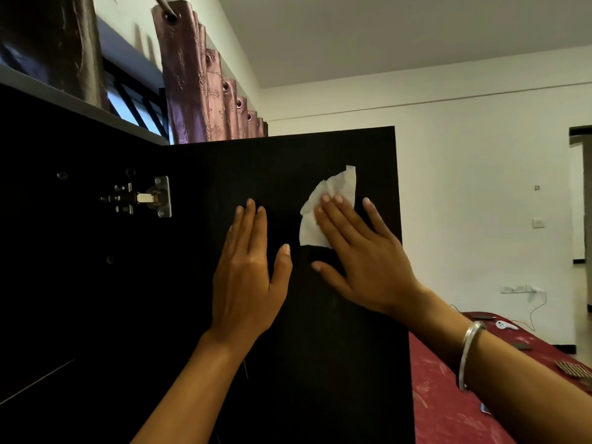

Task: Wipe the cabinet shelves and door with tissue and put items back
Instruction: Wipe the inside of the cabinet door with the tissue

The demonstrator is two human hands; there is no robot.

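The dark cabinet door [282, 161] stands swung open in front of me, its inner face toward me. My right hand [358, 257] lies flat on the door with straight, spread fingers and presses a white tissue [333, 193] against it near the door's upper right. My left hand [250, 277] rests flat on the door to the left of the tissue, fingers straight, holding nothing. A metal hinge [147, 198] joins the door to the cabinet [64, 283], whose inside is too dark to show shelves or items.
A bed with a red cover [448, 395] lies to the right behind the door, with a few small objects and a white device [506, 325] on it. Purple curtains [198, 91] hang above the cabinet. White wall with sockets [512, 288] at the right.
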